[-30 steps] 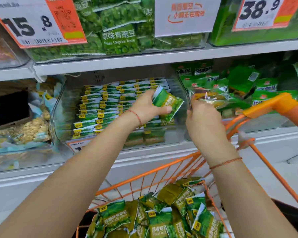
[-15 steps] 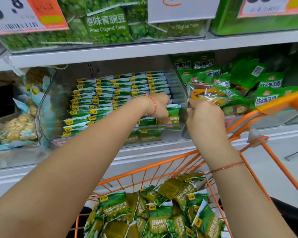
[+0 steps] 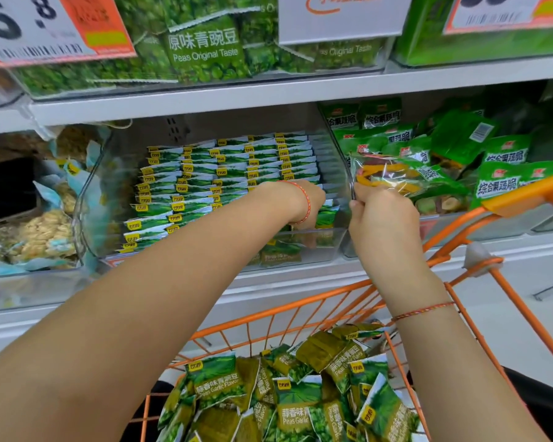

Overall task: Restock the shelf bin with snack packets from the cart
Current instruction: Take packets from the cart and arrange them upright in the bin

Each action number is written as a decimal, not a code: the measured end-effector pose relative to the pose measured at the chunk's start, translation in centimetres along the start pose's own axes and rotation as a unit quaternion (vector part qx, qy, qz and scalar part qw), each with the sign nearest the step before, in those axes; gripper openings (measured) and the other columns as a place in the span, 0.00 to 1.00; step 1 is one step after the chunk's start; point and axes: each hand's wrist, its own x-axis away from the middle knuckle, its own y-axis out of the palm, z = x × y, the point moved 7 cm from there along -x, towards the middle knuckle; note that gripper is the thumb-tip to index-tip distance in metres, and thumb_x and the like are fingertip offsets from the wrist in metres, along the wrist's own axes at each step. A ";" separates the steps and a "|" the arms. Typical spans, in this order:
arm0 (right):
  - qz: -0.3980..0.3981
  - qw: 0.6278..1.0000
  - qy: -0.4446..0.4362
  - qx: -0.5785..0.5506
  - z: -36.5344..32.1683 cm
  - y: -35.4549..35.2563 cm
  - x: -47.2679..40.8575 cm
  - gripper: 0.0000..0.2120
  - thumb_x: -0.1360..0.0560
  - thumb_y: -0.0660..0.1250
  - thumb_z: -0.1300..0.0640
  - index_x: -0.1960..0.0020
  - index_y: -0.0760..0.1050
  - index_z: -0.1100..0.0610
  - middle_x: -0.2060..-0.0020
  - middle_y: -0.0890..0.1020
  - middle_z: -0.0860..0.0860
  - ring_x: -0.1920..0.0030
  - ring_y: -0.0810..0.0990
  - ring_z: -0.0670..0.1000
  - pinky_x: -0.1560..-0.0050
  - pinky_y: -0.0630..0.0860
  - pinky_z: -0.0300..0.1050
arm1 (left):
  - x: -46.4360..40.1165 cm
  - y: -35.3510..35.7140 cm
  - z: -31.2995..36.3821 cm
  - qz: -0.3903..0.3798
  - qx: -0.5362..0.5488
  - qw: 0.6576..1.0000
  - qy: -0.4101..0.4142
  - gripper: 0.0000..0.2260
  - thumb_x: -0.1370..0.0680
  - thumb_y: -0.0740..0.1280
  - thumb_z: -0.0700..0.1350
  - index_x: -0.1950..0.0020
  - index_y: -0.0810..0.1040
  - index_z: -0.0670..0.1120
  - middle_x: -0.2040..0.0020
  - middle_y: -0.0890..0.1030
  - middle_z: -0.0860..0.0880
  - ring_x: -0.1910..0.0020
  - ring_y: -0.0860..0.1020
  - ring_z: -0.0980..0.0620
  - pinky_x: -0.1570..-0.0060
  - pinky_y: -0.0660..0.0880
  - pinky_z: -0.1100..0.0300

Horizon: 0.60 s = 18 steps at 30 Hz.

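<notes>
Clear shelf bin [image 3: 328, 247], middle shelf: rows of green snack packets [image 3: 224, 173] standing on edge, filling it from the back wall to near the front. Left hand [image 3: 304, 202], reaching over the bin's front right corner, fingers curled down around one green packet [image 3: 328, 215] among the front rows. Right hand [image 3: 380, 218], fingers closed, pinching the top edge of the bin's right wall. Orange cart [image 3: 300, 311] below the shelf edge: loose heap of matching packets [image 3: 294, 400] inside.

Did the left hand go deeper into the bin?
Yes. The left hand dropped from above the packet rows down to the bin's front corner, pushing its packet in.
</notes>
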 end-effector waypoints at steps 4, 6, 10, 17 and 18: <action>0.001 1.000 0.001 -0.006 0.1 0.1 -0.1 0.16 0.20 0.58 0.63 0.34 0.73 0.59 0.47 0.78 0.61 0.47 0.76 0.62 0.57 0.67 0.46 | 0.6 -1.0 0.0 -0.002 -0.010 1.000 0.004 0.14 0.23 0.67 0.51 0.59 0.69 0.42 0.66 0.67 0.47 0.70 0.65 0.50 0.71 0.66 0.59; 0.004 1.000 -0.001 -0.006 0.1 0.1 -0.1 0.15 0.20 0.58 0.63 0.34 0.73 0.59 0.46 0.78 0.61 0.47 0.76 0.62 0.56 0.68 0.47 | 0.8 -1.1 -0.3 0.008 -0.003 1.000 0.015 0.15 0.22 0.65 0.52 0.58 0.69 0.42 0.65 0.68 0.46 0.69 0.65 0.49 0.70 0.66 0.57; 0.007 1.000 0.001 -0.002 0.2 0.1 0.0 0.13 0.19 0.57 0.61 0.37 0.74 0.59 0.48 0.78 0.61 0.47 0.77 0.62 0.58 0.65 0.45 | 1.4 -1.0 -1.1 0.025 0.044 0.998 0.033 0.15 0.21 0.64 0.54 0.53 0.68 0.42 0.61 0.70 0.47 0.62 0.69 0.49 0.64 0.65 0.58; 0.008 1.000 0.008 0.011 0.2 0.2 0.1 0.12 0.21 0.59 0.65 0.40 0.75 0.60 0.50 0.78 0.61 0.49 0.77 0.62 0.60 0.62 0.44 | 1.6 0.7 -2.6 0.118 0.160 0.980 0.026 0.17 0.22 0.64 0.57 0.48 0.64 0.44 0.59 0.70 0.49 0.60 0.70 0.48 0.65 0.63 0.55; 0.009 1.000 0.008 0.011 0.2 0.2 0.1 0.13 0.21 0.59 0.65 0.39 0.74 0.59 0.49 0.78 0.61 0.49 0.77 0.62 0.60 0.63 0.44 | 1.7 0.7 -2.5 0.134 0.150 0.979 0.026 0.18 0.22 0.64 0.58 0.49 0.64 0.45 0.58 0.71 0.48 0.59 0.70 0.47 0.64 0.64 0.54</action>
